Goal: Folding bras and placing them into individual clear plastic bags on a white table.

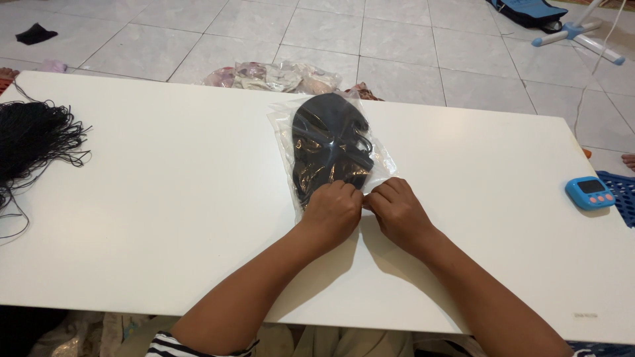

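A clear plastic bag (380, 162) lies on the white table (165, 198), and inside it is a black fabric piece (327, 129) with cut-out openings. My left hand (334, 211) presses the bag's near end with curled fingers. Right beside it, my right hand (395, 210) pinches the same near edge of the bag. The two hands nearly touch each other. The bag's near edge is hidden under my fingers.
A tangle of black cord (33, 135) lies at the table's left edge. At the right edge sits a small blue timer (590, 193), next to a blue basket (622, 192). Plastic-wrapped items (274, 76) lie on the tiled floor behind the table.
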